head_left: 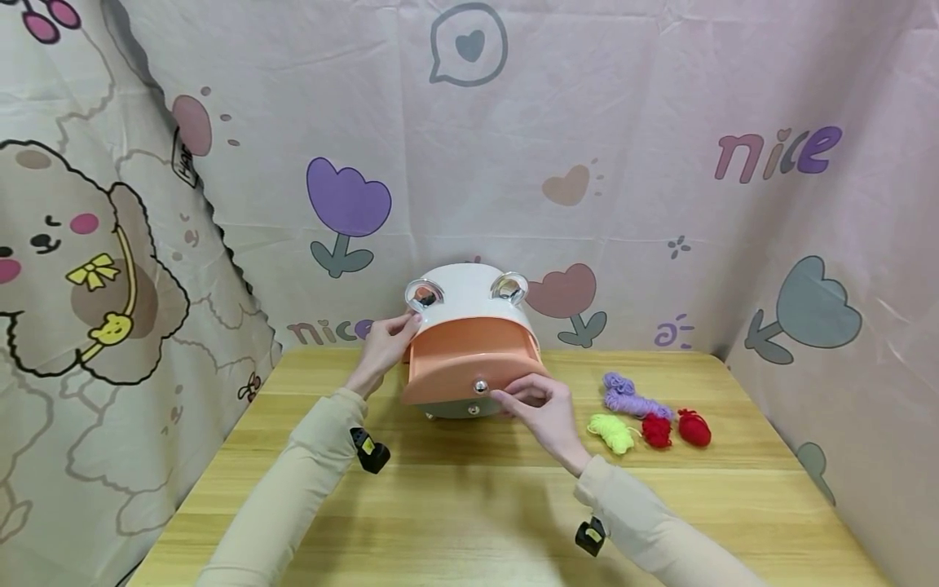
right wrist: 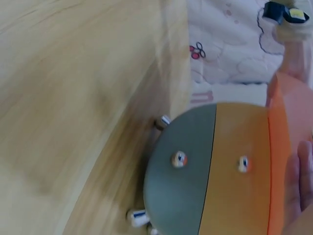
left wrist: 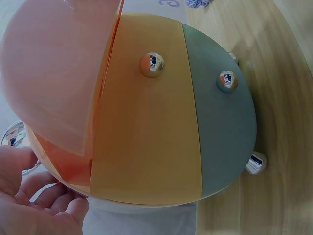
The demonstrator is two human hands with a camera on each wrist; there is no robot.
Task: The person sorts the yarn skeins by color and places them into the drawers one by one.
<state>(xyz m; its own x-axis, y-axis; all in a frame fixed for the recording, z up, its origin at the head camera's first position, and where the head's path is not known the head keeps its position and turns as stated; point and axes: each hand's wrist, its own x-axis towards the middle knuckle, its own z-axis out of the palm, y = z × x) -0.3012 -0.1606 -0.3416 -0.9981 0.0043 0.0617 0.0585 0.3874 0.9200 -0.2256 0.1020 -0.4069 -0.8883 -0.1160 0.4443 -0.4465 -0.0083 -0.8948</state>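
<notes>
We should steady the white domed plastic cabinet (head_left: 465, 285), left hand (head_left: 385, 346) loosely spread; right hand (head_left: 546, 416) at the salmon-pink curved drawer (head_left: 443, 380), pinch unclear.

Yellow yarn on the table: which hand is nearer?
Right. The right hand is left of the yellow yarn, at the open drawer; the left hand is farther left, at the left side of the cabinet.

The place looks like a small staged recording corner; whether it stands in a home or a studio cannot be told. A creased pale pink fabric backdrop (head_left: 469, 155), printed with tulips, hearts and the word "nice", hangs behind and to the right of a light wood-grain surface (head_left: 455, 522). A cream fabric sheet (head_left: 51, 432) with a fluffy cartoon animal encloses the left, and small black box-shaped wrist cameras (head_left: 370, 451) show.
</notes>
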